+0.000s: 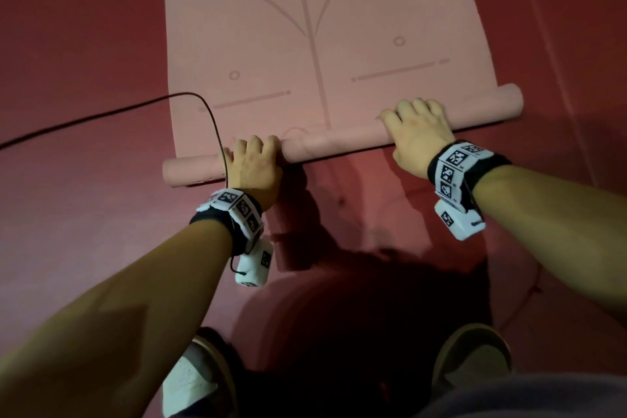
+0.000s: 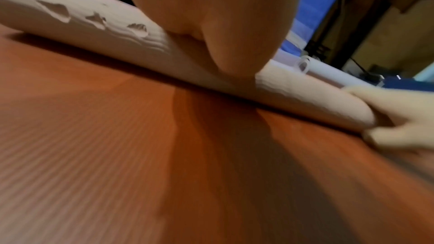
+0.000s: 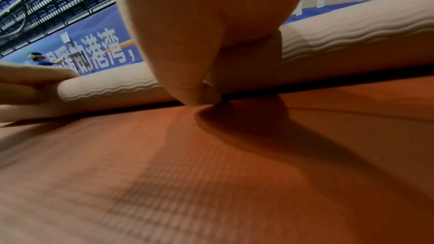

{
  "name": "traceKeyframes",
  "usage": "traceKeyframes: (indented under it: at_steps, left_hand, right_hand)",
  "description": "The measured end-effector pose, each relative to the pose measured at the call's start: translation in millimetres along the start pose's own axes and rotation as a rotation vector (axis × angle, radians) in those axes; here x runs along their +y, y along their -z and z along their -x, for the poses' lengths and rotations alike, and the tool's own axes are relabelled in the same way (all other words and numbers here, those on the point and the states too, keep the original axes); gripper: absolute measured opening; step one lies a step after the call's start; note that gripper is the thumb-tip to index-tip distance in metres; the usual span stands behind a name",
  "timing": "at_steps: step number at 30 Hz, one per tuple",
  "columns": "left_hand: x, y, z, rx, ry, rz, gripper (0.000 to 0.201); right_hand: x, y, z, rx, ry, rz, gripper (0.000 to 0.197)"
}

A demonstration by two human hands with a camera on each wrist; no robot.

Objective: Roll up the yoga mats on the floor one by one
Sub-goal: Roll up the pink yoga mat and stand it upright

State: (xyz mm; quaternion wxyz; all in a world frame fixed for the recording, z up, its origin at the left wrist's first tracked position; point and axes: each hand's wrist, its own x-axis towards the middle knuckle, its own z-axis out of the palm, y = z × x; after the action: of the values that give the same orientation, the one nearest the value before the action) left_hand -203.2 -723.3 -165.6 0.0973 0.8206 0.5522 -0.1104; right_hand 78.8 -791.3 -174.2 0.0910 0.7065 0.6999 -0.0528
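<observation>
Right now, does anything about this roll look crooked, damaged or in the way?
Yes. The roll runs askew across the pink mat, its right end farther ahead. Dents mark it beside the left hand. A black cable crosses the mat by that hand.

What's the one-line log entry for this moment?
pink yoga mat partly rolled | left hand on roll | right hand on roll | roll skewed
</observation>
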Motion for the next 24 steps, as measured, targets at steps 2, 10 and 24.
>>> traceKeyframes:
  at_steps: [2, 10, 24]
  left_hand:
    - [-2.5, 7.2, -6.4, -0.052, -0.005, 0.008, 0.044]
    - [-6.3, 14.2, 1.2, -0.304, -0.070, 0.151, 0.050]
    - [-8.4, 13.9, -1.1, -0.187, -0.063, 0.390, 0.067]
  right_hand:
    - [2.5, 7.6, -4.3, -0.076, -0.004, 0.024, 0.061]
    - [15.0, 11.3, 1.9, -0.280, 0.023, 0.016, 0.064]
    - [28.7, 13.3, 13.0, -0.163, 0.078, -0.302, 0.060]
